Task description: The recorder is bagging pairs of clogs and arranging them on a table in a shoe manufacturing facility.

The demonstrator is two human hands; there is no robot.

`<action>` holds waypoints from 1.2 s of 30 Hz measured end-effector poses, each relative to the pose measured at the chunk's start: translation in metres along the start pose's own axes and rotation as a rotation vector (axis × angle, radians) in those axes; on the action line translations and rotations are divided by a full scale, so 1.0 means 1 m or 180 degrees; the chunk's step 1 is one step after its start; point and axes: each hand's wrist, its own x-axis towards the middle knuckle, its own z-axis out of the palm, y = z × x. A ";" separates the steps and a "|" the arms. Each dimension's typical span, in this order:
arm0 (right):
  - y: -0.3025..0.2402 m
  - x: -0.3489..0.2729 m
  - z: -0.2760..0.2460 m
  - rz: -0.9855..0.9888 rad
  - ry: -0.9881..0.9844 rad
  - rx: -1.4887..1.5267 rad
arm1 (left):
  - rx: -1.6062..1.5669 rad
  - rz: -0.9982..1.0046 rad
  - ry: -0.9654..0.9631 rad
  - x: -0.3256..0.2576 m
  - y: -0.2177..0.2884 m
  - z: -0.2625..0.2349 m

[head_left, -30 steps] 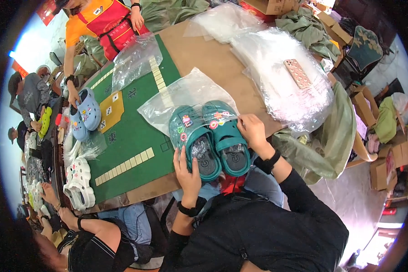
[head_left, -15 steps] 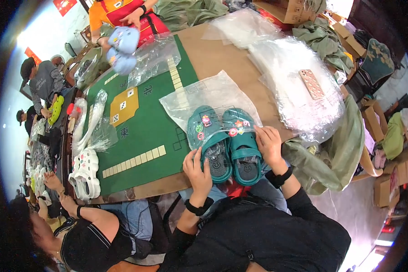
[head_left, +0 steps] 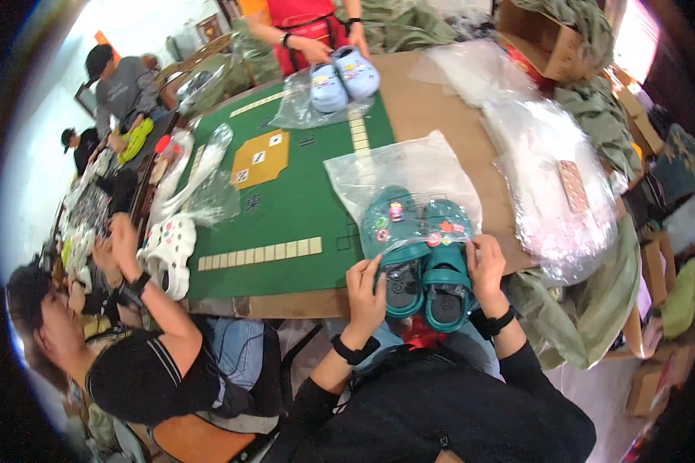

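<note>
A pair of dark green clogs [head_left: 445, 284] with colourful charms lies side by side at the table's front edge, toes pointing away from me. Their toe halves are inside a clear plastic bag [head_left: 409, 163]; the heels and straps stick out toward me. My left hand [head_left: 365, 299] is closed on the bag's mouth beside the left clog. On the other side, my right hand [head_left: 486, 270] pinches the bag's rim next to the right clog.
Stacked clear bags [head_left: 544, 170] lie at the right with a patterned phone case [head_left: 572, 186] on top. White clogs [head_left: 171, 251] sit at the left edge near a seated co-worker [head_left: 143, 363]. Across the green mat [head_left: 286, 278], another person handles light-blue clogs [head_left: 346, 79].
My view has swung left, shifting the scene rightward. Both my hands keep their hold on the bag around the green clogs. The co-worker opposite has lowered the light-blue clogs onto a bag.
</note>
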 end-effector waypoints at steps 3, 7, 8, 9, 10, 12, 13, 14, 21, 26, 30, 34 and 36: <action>-0.002 0.002 0.006 -0.0159 0.0055 0.0121 | -0.0047 0.0016 0.0078 0.006 0.000 -0.006; -0.010 0.009 0.017 -0.0180 0.0010 0.0234 | 0.0030 -0.0002 0.0157 0.011 -0.004 -0.017; -0.012 0.012 0.020 -0.0159 -0.0035 0.0250 | 0.0099 -0.0005 0.0157 0.012 -0.004 -0.019; -0.015 0.018 0.024 -0.0126 -0.0029 0.0453 | 0.0119 -0.0040 0.0164 0.010 -0.008 -0.018; -0.020 0.022 0.024 -0.0160 -0.0034 0.0494 | 0.0149 -0.0047 0.0207 0.010 -0.009 -0.019; -0.029 0.030 0.021 0.0311 -0.0434 0.0622 | 0.0202 -0.0185 0.0196 0.010 -0.011 -0.022; -0.031 0.031 0.018 0.0425 -0.0533 0.0689 | 0.0259 -0.0244 0.0159 0.011 -0.013 -0.020; -0.035 0.028 0.016 0.0392 -0.0542 0.0728 | 0.0290 -0.0250 0.0200 0.010 -0.015 -0.021; -0.030 -0.009 -0.001 0.0612 -0.1058 0.0989 | -0.0737 -0.0832 0.0149 -0.003 -0.024 -0.008; -0.018 -0.026 -0.004 0.0387 -0.1280 0.1251 | -0.0891 -0.0607 0.0339 -0.011 -0.038 0.000; -0.013 -0.025 -0.004 0.0177 -0.1279 0.1445 | -0.2220 -0.1281 0.0816 -0.014 -0.033 0.009; 0.001 -0.019 -0.010 0.0234 -0.1691 0.1767 | -0.1027 -0.0868 0.0744 -0.013 -0.034 0.000; 0.002 -0.018 -0.014 0.0496 -0.1872 0.2031 | -0.0880 -0.0798 0.0742 -0.014 -0.040 -0.002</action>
